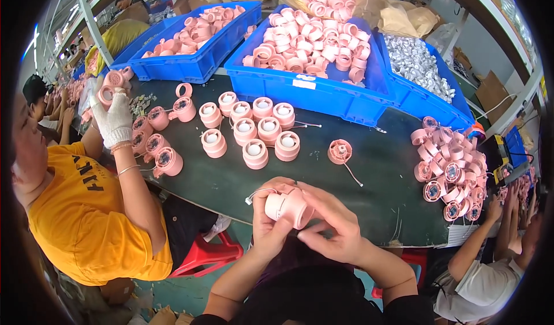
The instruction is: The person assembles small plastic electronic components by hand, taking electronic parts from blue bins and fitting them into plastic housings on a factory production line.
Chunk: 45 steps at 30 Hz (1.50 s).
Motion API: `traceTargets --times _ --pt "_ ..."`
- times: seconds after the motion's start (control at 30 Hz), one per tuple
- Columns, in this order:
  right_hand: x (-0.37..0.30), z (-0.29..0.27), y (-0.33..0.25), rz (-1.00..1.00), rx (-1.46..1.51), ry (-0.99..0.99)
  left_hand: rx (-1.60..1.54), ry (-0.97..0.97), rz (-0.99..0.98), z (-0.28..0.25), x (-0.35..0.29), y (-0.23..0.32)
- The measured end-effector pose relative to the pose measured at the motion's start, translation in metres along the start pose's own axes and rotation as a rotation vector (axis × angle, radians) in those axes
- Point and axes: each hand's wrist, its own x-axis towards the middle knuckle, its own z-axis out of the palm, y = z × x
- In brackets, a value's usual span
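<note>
Close in front of me, at the near edge of the table, I hold a pink round plastic housing (287, 205) with a short white wire and plug sticking out on its left. My left hand (267, 224) is closed around its left side, thumb on the front. The fingers of my right hand (339, 224) bend over its right side, thumb by the open lower rim. Beyond my hands stands a group of pink housings with white round centres (254, 152). Right of them a single pink part (340, 151) lies with its wire trailing.
Blue bins of pink parts (340, 97) line the back, beside a blue bin of silvery pieces (456, 103). Pink housings with circuit boards (453, 172) are heaped at the right. At left, a co-worker in a yellow shirt (86, 209) holds pink parts in a gloved hand.
</note>
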Motion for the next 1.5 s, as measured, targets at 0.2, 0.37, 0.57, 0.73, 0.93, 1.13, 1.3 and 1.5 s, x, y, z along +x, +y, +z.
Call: traceTargets --times 0.2,0.37,0.57,0.73,0.93,1.13,1.3,1.5 --pt "0.01 -0.008 -0.001 0.044 -0.115 -0.021 -0.079 -0.002 -0.143 0.01 0.006 0.02" --pt "0.014 -0.011 -0.001 0.069 -0.178 -0.007 -0.136 0.014 -0.25 0.013 0.006 0.024" --pt "0.015 -0.013 -0.005 0.058 -0.252 -0.037 -0.104 0.049 -0.277 0.013 0.005 0.024" --pt "0.024 -0.021 -0.01 0.252 -0.142 -0.122 -0.079 0.058 -0.372 0.012 0.007 0.023" --pt "0.026 -0.017 -0.003 0.231 -0.152 -0.081 -0.059 0.175 -0.416 0.016 0.01 0.02" --pt "0.028 -0.018 -0.008 0.186 -0.172 -0.107 -0.078 0.084 -0.447 0.01 0.008 0.025" --pt "0.03 -0.018 -0.013 0.144 -0.231 -0.144 -0.059 0.096 -0.438 0.011 0.01 0.027" --pt "0.03 -0.019 -0.012 0.126 -0.254 -0.143 -0.08 0.116 -0.461 0.015 0.01 0.028"
